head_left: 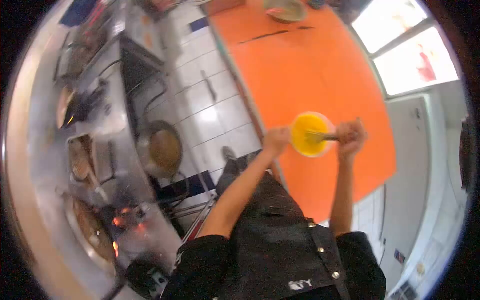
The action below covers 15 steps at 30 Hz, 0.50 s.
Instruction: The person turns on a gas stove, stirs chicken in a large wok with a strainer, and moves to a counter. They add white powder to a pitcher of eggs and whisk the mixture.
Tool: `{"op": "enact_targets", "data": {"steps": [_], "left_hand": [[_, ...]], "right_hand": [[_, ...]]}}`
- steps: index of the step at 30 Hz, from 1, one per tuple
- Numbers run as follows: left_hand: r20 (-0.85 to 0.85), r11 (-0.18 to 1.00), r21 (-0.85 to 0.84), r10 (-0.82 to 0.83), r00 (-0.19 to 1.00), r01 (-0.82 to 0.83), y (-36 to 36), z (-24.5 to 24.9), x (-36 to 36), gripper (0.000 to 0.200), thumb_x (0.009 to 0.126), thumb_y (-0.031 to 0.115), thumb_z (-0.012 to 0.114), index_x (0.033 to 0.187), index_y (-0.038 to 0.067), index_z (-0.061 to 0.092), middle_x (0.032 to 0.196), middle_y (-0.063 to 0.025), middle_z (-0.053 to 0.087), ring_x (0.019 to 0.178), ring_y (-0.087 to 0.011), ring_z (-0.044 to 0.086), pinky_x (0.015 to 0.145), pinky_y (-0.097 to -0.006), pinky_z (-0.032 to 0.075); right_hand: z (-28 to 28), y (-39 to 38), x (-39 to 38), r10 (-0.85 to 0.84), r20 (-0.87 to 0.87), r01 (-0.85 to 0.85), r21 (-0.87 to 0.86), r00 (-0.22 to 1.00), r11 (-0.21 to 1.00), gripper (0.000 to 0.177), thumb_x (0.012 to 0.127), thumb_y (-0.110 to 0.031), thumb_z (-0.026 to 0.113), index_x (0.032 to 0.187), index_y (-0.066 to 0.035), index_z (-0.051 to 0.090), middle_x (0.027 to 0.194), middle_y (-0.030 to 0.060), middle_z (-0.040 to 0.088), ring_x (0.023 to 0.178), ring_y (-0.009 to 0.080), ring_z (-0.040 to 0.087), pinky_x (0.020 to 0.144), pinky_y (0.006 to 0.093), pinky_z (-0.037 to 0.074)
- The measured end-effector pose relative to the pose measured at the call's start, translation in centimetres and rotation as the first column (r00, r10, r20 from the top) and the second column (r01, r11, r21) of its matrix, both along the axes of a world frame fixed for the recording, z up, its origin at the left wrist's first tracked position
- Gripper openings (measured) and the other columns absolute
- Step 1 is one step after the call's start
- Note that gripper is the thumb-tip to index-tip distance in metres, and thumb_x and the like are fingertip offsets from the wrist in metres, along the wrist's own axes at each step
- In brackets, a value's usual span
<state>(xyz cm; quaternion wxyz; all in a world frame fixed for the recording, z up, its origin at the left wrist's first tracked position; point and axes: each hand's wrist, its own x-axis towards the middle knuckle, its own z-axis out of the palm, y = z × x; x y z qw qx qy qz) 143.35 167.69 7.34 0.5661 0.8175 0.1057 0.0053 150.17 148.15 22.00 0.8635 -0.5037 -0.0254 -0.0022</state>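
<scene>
A round, pale-rimmed bowl (327, 120) holds a bright yellow liquid (303, 131) over the orange table. My left hand (276, 141) grips the bowl's rim on its left side, fingers closed on the edge. In my right hand (351, 136), closed in a fist, is the handle of a whisk (325, 136). The whisk's head dips into the yellow liquid near the middle of the bowl. Both hands are slightly smeared by motion.
The orange table (320, 70) bears another bowl (286, 11) at its far end. On my left runs a metal stove (150, 235) with a flame, a large pan (87, 230) and a tray with a utensil (81, 160). A pan (162, 150) sticks out over the tiled floor (210, 110).
</scene>
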Motion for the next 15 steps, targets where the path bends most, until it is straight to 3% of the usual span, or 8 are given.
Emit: {"op": "enact_targets", "data": {"steps": [2, 9, 10, 11, 12, 13, 14, 15], "left_hand": [[-0.047, 0.836, -0.537, 0.109, 0.993, -0.117, -0.9, 0.7, 0.2, 0.031, 0.085, 0.027, 0.057, 0.071, 0.000, 0.060, 0.058, -0.0059, 0.055, 0.055, -0.0145, 0.054, 0.052, -0.0333, 0.042], [-0.094, 0.922, -0.388, -0.051, 0.994, 0.011, 1.0, 2.2, 0.3, 0.031, 0.081, 0.030, 0.064, 0.072, 0.000, 0.063, 0.057, -0.0026, 0.055, 0.054, -0.0095, 0.052, 0.049, -0.0290, 0.042], [0.096, 0.972, -0.202, -0.100, 0.990, 0.118, 1.0, -1.8, 0.3, 0.031, 0.080, 0.031, 0.065, 0.079, 0.000, 0.066, 0.064, -0.0046, 0.061, 0.059, -0.0118, 0.057, 0.053, -0.0291, 0.046], [-0.129, 0.794, -0.608, -0.072, 0.989, -0.021, 2.5, 1.7, -0.1, 0.035, 0.080, 0.034, 0.066, 0.087, -0.001, 0.066, 0.073, -0.0054, 0.064, 0.064, -0.0142, 0.060, 0.056, -0.0304, 0.048], [-0.140, 0.883, -0.455, 0.055, 0.989, -0.114, 2.7, -1.6, -0.3, 0.037, 0.080, 0.036, 0.067, 0.088, 0.000, 0.065, 0.075, -0.0045, 0.064, 0.066, -0.0142, 0.060, 0.058, -0.0312, 0.049], [-0.265, 0.939, -0.317, 0.047, 0.963, -0.133, 4.8, -0.2, -0.1, 0.033, 0.080, 0.034, 0.066, 0.086, 0.001, 0.065, 0.072, -0.0037, 0.062, 0.069, -0.0144, 0.059, 0.064, -0.0337, 0.049], [-0.243, 0.930, -0.366, -0.052, 0.969, -0.042, 8.2, 2.3, -0.4, 0.030, 0.079, 0.032, 0.067, 0.088, 0.003, 0.067, 0.072, -0.0061, 0.063, 0.076, -0.0160, 0.060, 0.073, -0.0363, 0.048], [-0.230, 0.938, -0.332, 0.021, 0.973, -0.099, 11.3, 3.1, -0.6, 0.030, 0.079, 0.032, 0.067, 0.088, 0.003, 0.067, 0.072, -0.0061, 0.063, 0.076, -0.0160, 0.060, 0.073, -0.0363, 0.048]], "right_hand": [[-4.3, 2.1, -0.5, -0.107, 0.053, 0.114, -0.156, 0.993, 0.981, 0.033, 0.094, -0.028, 0.041, 0.066, -0.014, 0.033, 0.052, -0.0035, 0.032, 0.044, 0.0075, 0.030, 0.041, 0.0242, 0.025], [2.1, 7.5, 0.7, -0.090, -0.087, 0.023, -0.580, 0.992, 0.814, 0.029, 0.096, -0.027, 0.043, 0.074, -0.008, 0.039, 0.064, 0.0003, 0.034, 0.053, 0.0098, 0.034, 0.048, 0.0248, 0.031], [1.8, 5.8, 1.7, 0.183, -0.004, -0.151, -0.581, 0.983, 0.799, 0.028, 0.095, -0.025, 0.045, 0.073, -0.009, 0.039, 0.066, 0.0014, 0.036, 0.054, 0.0115, 0.037, 0.048, 0.0259, 0.032], [0.1, 5.9, 2.4, 0.146, 0.129, 0.011, -0.784, 0.981, 0.620, 0.026, 0.094, -0.025, 0.046, 0.075, -0.010, 0.039, 0.065, 0.0007, 0.034, 0.055, 0.0111, 0.038, 0.047, 0.0259, 0.032], [1.7, 7.1, 2.2, 0.153, -0.059, -0.159, -0.571, 0.986, 0.806, 0.023, 0.094, -0.022, 0.047, 0.077, -0.010, 0.039, 0.064, 0.0006, 0.034, 0.055, 0.0118, 0.039, 0.048, 0.0272, 0.034], [-0.2, 6.8, 3.8, 0.333, 0.265, 0.164, -0.939, 0.905, 0.302, 0.024, 0.096, -0.022, 0.046, 0.077, -0.010, 0.037, 0.062, -0.0004, 0.031, 0.054, 0.0116, 0.038, 0.048, 0.0280, 0.036], [2.9, 9.8, 2.9, 0.322, 0.041, -0.251, -0.538, 0.946, 0.805, 0.019, 0.095, -0.023, 0.048, 0.085, -0.007, 0.043, 0.062, 0.0018, 0.038, 0.054, 0.0130, 0.041, 0.050, 0.0284, 0.041], [2.6, 14.4, 4.9, 0.382, 0.068, -0.297, -0.512, 0.922, 0.806, 0.019, 0.095, -0.023, 0.048, 0.085, -0.007, 0.043, 0.062, 0.0018, 0.038, 0.054, 0.0130, 0.041, 0.050, 0.0284, 0.041]]}}
